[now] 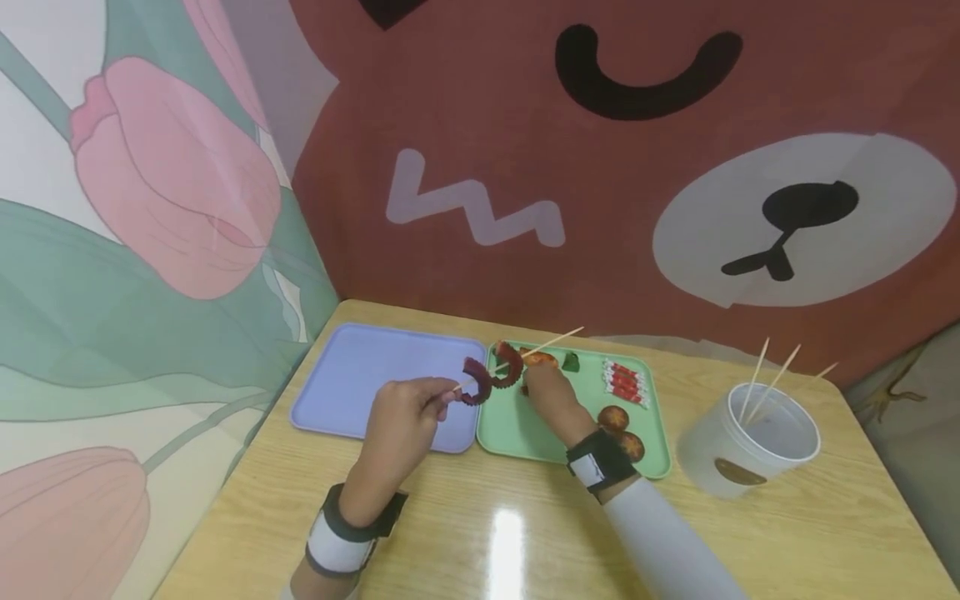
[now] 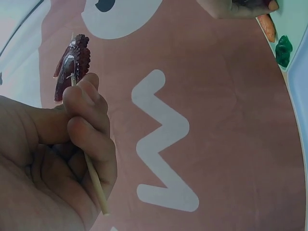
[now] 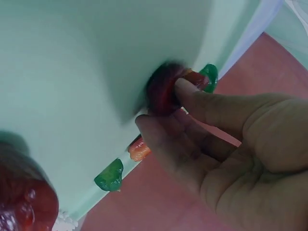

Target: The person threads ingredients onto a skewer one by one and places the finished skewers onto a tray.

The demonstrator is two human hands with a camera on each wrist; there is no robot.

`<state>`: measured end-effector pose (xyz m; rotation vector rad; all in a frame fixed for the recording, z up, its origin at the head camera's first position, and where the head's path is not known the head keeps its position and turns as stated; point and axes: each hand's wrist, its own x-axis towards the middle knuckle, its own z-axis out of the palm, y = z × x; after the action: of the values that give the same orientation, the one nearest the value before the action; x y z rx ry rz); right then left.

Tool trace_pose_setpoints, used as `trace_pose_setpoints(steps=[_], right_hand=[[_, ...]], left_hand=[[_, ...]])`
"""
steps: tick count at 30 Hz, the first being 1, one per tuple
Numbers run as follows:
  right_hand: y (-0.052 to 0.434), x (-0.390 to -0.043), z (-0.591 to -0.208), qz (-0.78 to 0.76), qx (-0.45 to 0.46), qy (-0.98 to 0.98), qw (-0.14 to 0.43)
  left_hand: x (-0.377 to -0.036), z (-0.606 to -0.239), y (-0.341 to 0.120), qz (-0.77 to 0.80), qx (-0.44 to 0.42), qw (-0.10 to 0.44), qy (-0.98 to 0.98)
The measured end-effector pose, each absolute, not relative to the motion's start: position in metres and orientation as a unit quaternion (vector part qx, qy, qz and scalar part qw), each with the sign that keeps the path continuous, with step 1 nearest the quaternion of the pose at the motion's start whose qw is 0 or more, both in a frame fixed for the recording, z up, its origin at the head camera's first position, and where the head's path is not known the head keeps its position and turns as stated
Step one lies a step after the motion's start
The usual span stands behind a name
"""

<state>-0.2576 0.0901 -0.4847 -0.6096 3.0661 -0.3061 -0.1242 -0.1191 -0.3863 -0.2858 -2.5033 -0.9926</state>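
Note:
My left hand pinches a thin wooden skewer near its lower end. Two curled dark-red tentacle pieces with scalloped edges are threaded on it. The skewer's bare tip points up to the right, over the green tray. In the left wrist view, the stick's blunt end sticks out below the curled fingers. Over the green tray, my right hand grips a dark-red rounded piece between thumb and fingers. The head view mostly hides that piece behind the hand.
On the green tray lie an orange piece, a green piece, red-and-white sticks and two round brown pieces. Left of it is a purple tray. A white bucket with several skewers stands on the right.

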Motion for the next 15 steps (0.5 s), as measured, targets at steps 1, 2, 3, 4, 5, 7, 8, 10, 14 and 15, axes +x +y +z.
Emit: trace_pose_setpoints(steps=[1, 2, 3, 4, 5, 7, 8, 10, 14, 15], right_hand=[[0.091, -0.257, -0.486, -0.100, -0.198, 0.975, 0.001], [0.092, -0.257, -0.486, -0.110, -0.199, 0.974, 0.007], [0.094, -0.257, -0.486, -0.123, -0.199, 0.972, 0.015], [0.096, -0.257, -0.485, -0.144, -0.200, 0.969, 0.022], [0.098, -0.257, -0.483, -0.171, -0.198, 0.965, 0.031], [0.104, -0.256, -0.476, -0.235, -0.187, 0.953, 0.041], [0.107, -0.256, -0.471, -0.273, -0.180, 0.944, 0.045], [0.114, -0.254, -0.460, -0.351, -0.165, 0.920, 0.047], [0.130, -0.248, -0.439, -0.533, -0.132, 0.834, 0.063], [0.134, -0.246, -0.435, -0.574, -0.127, 0.806, 0.063]], left_hand=[[-0.124, -0.386, -0.119, -0.359, -0.102, 0.212, -0.903], [-0.124, -0.386, -0.118, -0.360, -0.101, 0.209, -0.904], [-0.123, -0.386, -0.118, -0.359, -0.101, 0.207, -0.904], [-0.123, -0.387, -0.118, -0.358, -0.099, 0.207, -0.905], [-0.123, -0.387, -0.118, -0.357, -0.098, 0.207, -0.905], [-0.123, -0.387, -0.118, -0.357, -0.096, 0.206, -0.906], [-0.124, -0.387, -0.119, -0.355, -0.093, 0.205, -0.907], [-0.124, -0.387, -0.119, -0.355, -0.088, 0.202, -0.908], [-0.125, -0.387, -0.119, -0.352, -0.084, 0.195, -0.911], [-0.125, -0.387, -0.119, -0.352, -0.085, 0.193, -0.912]])
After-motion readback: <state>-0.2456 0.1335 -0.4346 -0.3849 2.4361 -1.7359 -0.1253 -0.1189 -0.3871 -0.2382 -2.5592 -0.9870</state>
